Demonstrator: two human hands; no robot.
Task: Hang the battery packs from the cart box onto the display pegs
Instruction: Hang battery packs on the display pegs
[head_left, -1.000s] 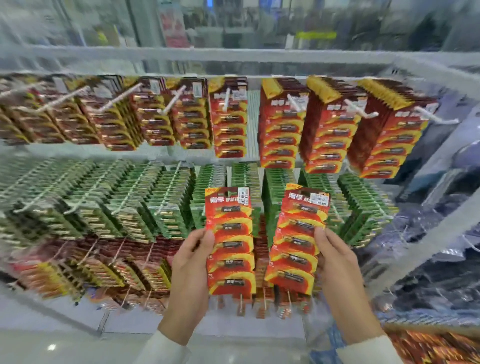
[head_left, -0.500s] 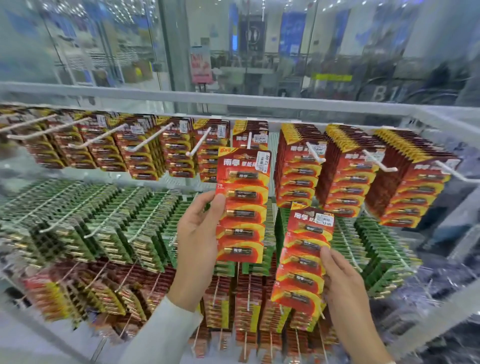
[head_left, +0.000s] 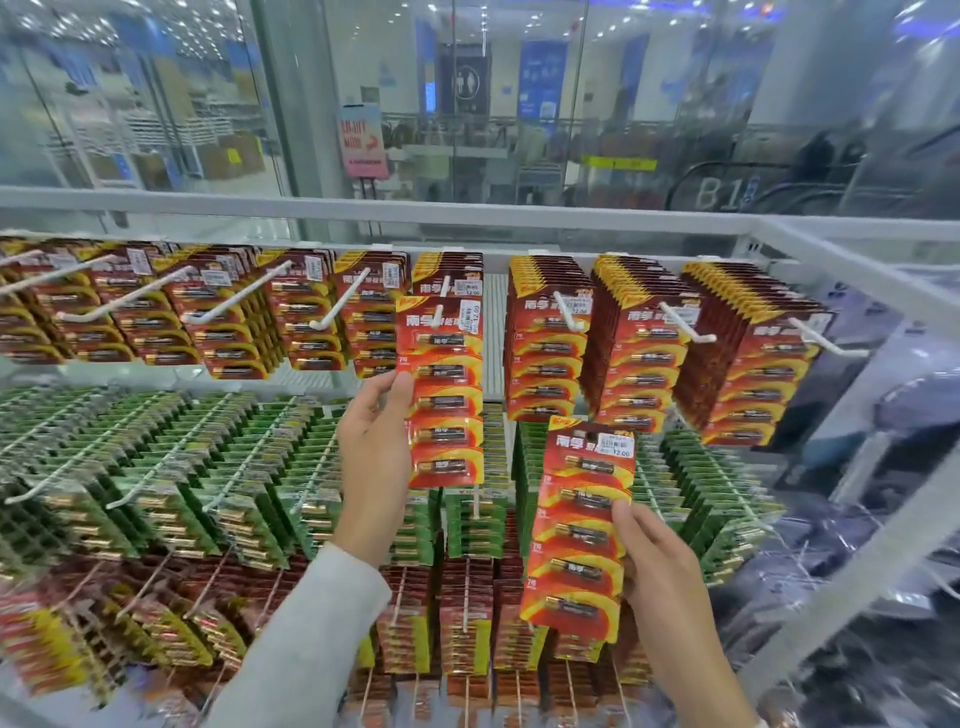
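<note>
Left hand (head_left: 371, 447): raised, gripping the upper battery pack (head_left: 447, 400) by its left edge, thumb on the printed face about mid-height, the other fingers hidden behind the card. Pale sleeve (head_left: 311, 623) covered the forearm. Upper battery pack: red and yellow card, long axis vertical, header end up, printed face toward the camera, five cells lying crosswise in a column. It stood just right of the left hand, and its header sat at the white peg (head_left: 438, 316), whose tip showed over the card near the price label; whether the hole was threaded could not be told. Right hand (head_left: 667, 587): lower and to the right, gripping the lower battery pack (head_left: 579, 530) by its right edge, thumb on the front. Lower battery pack: same type, long axis near vertical, top leaning slightly right, header up, face toward the camera; it lay left of the right hand, below and right of the upper pack, the two apart. Behind: top row of red packs (head_left: 639, 353) on white pegs, a middle row of green packs (head_left: 208, 467), and a bottom row of red packs (head_left: 462, 623). The white rack frame (head_left: 363, 210) ran above, with a glass wall (head_left: 519, 104) beyond.
</note>
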